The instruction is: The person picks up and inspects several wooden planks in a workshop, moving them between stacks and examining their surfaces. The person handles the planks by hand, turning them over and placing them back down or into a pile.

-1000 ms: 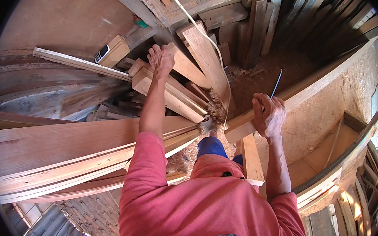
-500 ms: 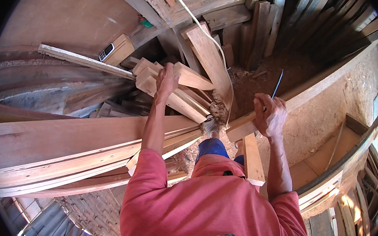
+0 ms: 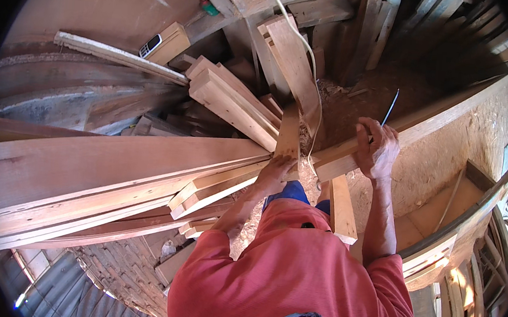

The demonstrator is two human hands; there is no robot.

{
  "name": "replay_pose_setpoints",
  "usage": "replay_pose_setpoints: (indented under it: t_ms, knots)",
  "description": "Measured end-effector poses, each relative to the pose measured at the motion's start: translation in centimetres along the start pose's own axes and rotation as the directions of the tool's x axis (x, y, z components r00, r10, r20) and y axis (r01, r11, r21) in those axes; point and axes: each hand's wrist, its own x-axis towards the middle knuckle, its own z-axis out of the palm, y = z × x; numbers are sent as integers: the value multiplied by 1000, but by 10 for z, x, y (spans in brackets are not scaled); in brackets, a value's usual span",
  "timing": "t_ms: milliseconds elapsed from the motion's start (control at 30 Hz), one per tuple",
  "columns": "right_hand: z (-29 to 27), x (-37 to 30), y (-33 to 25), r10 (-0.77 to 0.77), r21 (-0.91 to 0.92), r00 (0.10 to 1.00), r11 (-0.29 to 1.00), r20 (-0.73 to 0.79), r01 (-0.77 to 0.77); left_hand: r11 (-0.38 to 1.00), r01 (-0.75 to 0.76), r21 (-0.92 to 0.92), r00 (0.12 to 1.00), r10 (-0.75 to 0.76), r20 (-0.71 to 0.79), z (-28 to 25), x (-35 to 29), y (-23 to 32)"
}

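Observation:
My left hand (image 3: 278,173) is closed round the near end of a short wooden board (image 3: 289,135), which points away from me. My right hand (image 3: 379,148) is a loose fist with a thin, pale blue, pencil-like stick (image 3: 391,106) poking up out of it. Behind that fist runs a long wooden beam (image 3: 429,124); whether the hand touches it cannot be made out. Left of the held board lies a stack of short wooden pieces (image 3: 228,103). Another wooden piece (image 3: 342,208) sticks out below the beam's near end, beside my blue shorts.
Long planks (image 3: 114,164) are stacked at the left. A pale cable (image 3: 303,42) hangs down past a leaning board (image 3: 292,68). A phone (image 3: 150,45) rests against a wooden block (image 3: 172,44). At the right stands a wooden frame (image 3: 472,217); more timber leans at the back.
My left hand has come from the stack toward my body, bringing a short board that has swung from lying crosswise to pointing away. The right hand, still holding the stick, has barely shifted.

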Motion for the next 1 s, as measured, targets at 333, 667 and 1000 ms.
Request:
replay_pose_setpoints:
  t_ms: [333, 667, 1000]
  knots:
    - [1, 1, -3, -42, -16, 999, 999, -34, 42, 993, -71, 92, 995, 77, -69, 35, -17, 8]
    - [2, -2, 3, -19, -44, 1000, 999, -2, 19, 999, -35, -39, 989, 29, -145, 49, -26, 13]
    - [-24, -22, -37, -11, 257, 999, 966, -34, 19, 984, -176, -41, 960, 162, -230, -167, -7, 94]
